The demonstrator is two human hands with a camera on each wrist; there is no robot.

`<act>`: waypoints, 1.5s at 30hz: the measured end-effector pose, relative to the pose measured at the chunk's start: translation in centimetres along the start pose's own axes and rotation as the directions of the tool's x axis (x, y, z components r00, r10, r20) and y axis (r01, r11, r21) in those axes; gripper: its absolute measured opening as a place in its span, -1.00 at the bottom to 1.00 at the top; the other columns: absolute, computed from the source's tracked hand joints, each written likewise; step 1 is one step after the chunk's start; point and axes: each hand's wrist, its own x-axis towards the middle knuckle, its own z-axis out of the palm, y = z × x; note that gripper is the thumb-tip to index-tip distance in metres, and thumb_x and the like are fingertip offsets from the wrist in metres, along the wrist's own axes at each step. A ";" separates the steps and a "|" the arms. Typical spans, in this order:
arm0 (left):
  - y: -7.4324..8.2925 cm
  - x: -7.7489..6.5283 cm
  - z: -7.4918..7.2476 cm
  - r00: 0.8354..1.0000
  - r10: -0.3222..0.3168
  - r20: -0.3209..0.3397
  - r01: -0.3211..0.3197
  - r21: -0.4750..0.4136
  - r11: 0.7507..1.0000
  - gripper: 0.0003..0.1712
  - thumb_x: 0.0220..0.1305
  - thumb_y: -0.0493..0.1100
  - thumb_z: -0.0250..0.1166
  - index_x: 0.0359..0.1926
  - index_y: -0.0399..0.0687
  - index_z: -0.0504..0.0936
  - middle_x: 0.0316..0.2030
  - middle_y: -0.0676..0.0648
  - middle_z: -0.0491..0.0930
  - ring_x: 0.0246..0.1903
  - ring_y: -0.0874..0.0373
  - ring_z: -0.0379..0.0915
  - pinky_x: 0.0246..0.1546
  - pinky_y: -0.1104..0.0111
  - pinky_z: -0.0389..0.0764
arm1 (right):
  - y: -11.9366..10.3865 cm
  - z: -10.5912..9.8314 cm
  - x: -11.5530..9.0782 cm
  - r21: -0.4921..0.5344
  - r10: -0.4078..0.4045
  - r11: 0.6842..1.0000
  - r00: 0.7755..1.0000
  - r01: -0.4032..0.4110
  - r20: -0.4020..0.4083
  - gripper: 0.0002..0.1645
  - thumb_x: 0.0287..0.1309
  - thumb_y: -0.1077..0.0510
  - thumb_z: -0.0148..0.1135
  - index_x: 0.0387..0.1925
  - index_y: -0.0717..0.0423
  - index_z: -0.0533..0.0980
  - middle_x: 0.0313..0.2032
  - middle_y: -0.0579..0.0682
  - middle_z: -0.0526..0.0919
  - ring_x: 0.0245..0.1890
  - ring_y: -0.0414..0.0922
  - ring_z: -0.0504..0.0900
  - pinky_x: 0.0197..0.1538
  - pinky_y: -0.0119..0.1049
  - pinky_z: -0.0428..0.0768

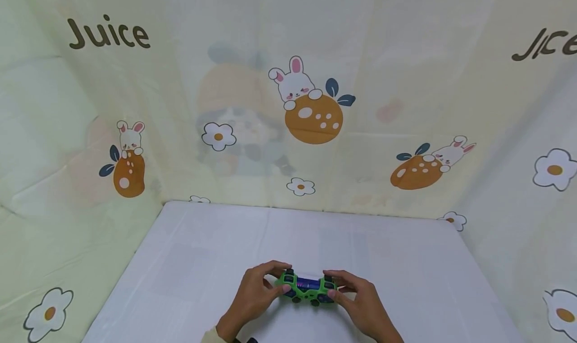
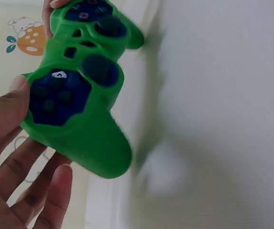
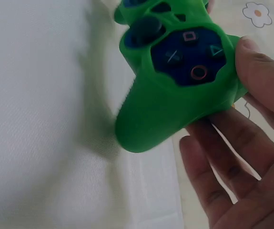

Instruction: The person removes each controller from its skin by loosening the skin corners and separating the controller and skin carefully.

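Note:
Both hands hold a blue game controller in a green silicone cover [image 1: 308, 286] between them, above the white table. My left hand [image 1: 255, 289] pinches its left end, thumb on the face side and fingers behind. On the opposite end, my right hand [image 1: 360, 299] pinches in the same way. In the left wrist view, the direction pad and a thumbstick of the game controller [image 2: 82, 138] face the camera. Square, cross, circle and triangle buttons show on the game controller [image 3: 165, 109] in the right wrist view. The fingertips behind it are partly hidden.
A white cloth covers the table [image 1: 203, 248]. Around its back and sides hangs a pale curtain [image 1: 378, 27] printed with rabbits, oranges, flowers and lettering. The table's back edge meets the curtain.

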 end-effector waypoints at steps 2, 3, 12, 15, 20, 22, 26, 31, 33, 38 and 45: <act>0.2 0.0 0.0 1.000 0.015 -0.018 -0.015 0.011 1.000 -0.51 0.23 -0.01 0.59 0.18 0.26 0.73 -0.05 0.20 0.79 -0.02 0.26 0.68 -0.21 0.41 0.68 | 0.0 -0.1 0.0 0.005 -0.012 1.000 1.000 0.012 -0.011 -0.47 0.22 0.05 0.53 0.22 -0.28 0.66 0.17 -0.16 0.77 0.04 -0.26 0.76 0.11 -0.32 0.70; 0.3 0.0 -0.1 0.999 0.023 -0.028 -0.022 0.017 1.000 -0.50 0.21 -0.04 0.60 0.17 0.29 0.73 -0.04 0.21 0.78 0.00 0.24 0.68 -0.20 0.40 0.69 | -0.1 -0.1 -0.1 0.004 -0.016 1.000 1.000 0.016 -0.017 -0.47 0.20 0.05 0.54 0.22 -0.26 0.66 0.18 -0.17 0.76 0.06 -0.25 0.75 0.12 -0.32 0.70; 0.6 -0.1 0.1 0.999 0.018 -0.037 -0.016 0.046 0.999 -0.47 0.11 -0.13 0.66 0.10 0.35 0.74 -0.02 0.24 0.79 0.02 0.20 0.65 -0.14 0.41 0.69 | -0.4 0.0 -0.2 -0.023 0.015 1.000 0.999 -0.016 -0.039 -0.45 0.08 0.11 0.62 0.13 -0.29 0.70 0.11 -0.28 0.78 0.11 -0.20 0.75 0.19 -0.19 0.70; 0.4 -0.2 0.1 0.999 0.023 -0.036 -0.021 0.060 0.998 -0.46 0.09 -0.14 0.67 0.09 0.37 0.73 -0.02 0.24 0.79 0.02 0.20 0.65 -0.15 0.41 0.69 | -0.3 0.1 -0.2 -0.035 0.018 0.999 0.999 -0.020 -0.043 -0.44 0.05 0.14 0.64 0.12 -0.26 0.71 0.09 -0.26 0.79 0.09 -0.19 0.76 0.19 -0.14 0.70; 0.2 -0.4 0.2 0.999 0.037 -0.015 -0.035 0.106 0.994 -0.45 0.08 -0.14 0.68 0.08 0.37 0.72 -0.01 0.26 0.78 -0.01 0.23 0.63 -0.16 0.40 0.69 | -0.1 0.2 -0.1 -0.040 0.012 0.999 1.000 -0.012 -0.016 -0.44 0.03 0.18 0.65 0.06 -0.34 0.70 0.09 -0.23 0.79 0.07 -0.17 0.75 0.15 -0.15 0.72; 0.2 -0.6 0.1 0.999 0.050 -0.002 -0.050 0.140 0.989 -0.44 0.07 -0.13 0.68 0.09 0.38 0.72 0.00 0.26 0.77 -0.05 0.25 0.62 -0.17 0.40 0.68 | 0.0 0.1 -0.1 -0.039 0.004 0.999 1.000 -0.004 0.003 -0.45 0.02 0.17 0.66 0.03 -0.35 0.70 0.09 -0.22 0.78 0.07 -0.16 0.74 0.15 -0.15 0.72; 0.3 -0.8 0.2 0.997 0.069 0.028 -0.074 0.191 0.979 -0.42 0.05 -0.09 0.69 0.10 0.40 0.73 -0.01 0.26 0.74 -0.09 0.28 0.57 -0.19 0.41 0.65 | 0.1 -0.1 -0.1 -0.046 -0.017 0.999 0.999 0.019 0.043 -0.48 -0.01 0.15 0.68 -0.01 -0.34 0.71 0.07 -0.22 0.77 0.03 -0.11 0.75 0.14 -0.14 0.72; 0.4 -0.8 0.4 0.996 0.074 0.045 -0.081 0.180 0.980 -0.46 0.03 -0.11 0.70 0.06 0.36 0.78 -0.05 0.26 0.73 -0.07 0.31 0.56 -0.18 0.42 0.66 | 0.2 0.0 -0.1 -0.053 -0.028 0.998 0.998 0.031 0.064 -0.49 -0.03 0.13 0.69 -0.04 -0.35 0.71 0.02 -0.24 0.78 -0.01 -0.15 0.76 0.14 -0.17 0.72; 0.4 -0.8 0.5 0.996 0.077 0.041 -0.083 0.176 0.981 -0.48 0.01 -0.13 0.71 0.03 0.33 0.80 -0.06 0.25 0.74 -0.06 0.32 0.57 -0.18 0.42 0.67 | 0.2 0.1 -0.1 -0.063 -0.031 0.997 0.998 0.034 0.058 -0.49 -0.04 0.13 0.70 -0.06 -0.36 0.71 0.01 -0.25 0.78 -0.02 -0.19 0.76 0.15 -0.14 0.72; 0.4 -0.8 0.8 0.997 0.076 0.009 -0.076 0.213 0.974 -0.47 -0.03 -0.12 0.73 0.00 0.37 0.81 -0.03 0.25 0.74 -0.04 0.31 0.60 -0.18 0.41 0.68 | 0.0 0.6 -0.2 -0.068 -0.013 0.998 1.000 0.014 0.010 -0.45 -0.10 0.20 0.72 -0.09 -0.36 0.71 -0.01 -0.25 0.77 -0.01 -0.24 0.77 0.20 -0.05 0.69; 0.5 -0.9 1.1 0.997 0.072 -0.026 -0.064 0.248 0.967 -0.46 -0.06 -0.14 0.74 -0.03 0.41 0.81 -0.03 0.20 0.72 -0.08 0.27 0.62 -0.19 0.46 0.63 | 0.1 1.2 -0.2 -0.094 -0.005 0.996 0.999 0.001 -0.040 -0.42 -0.17 0.24 0.74 -0.13 -0.38 0.71 -0.09 -0.32 0.73 0.00 -0.27 0.74 0.20 -0.12 0.69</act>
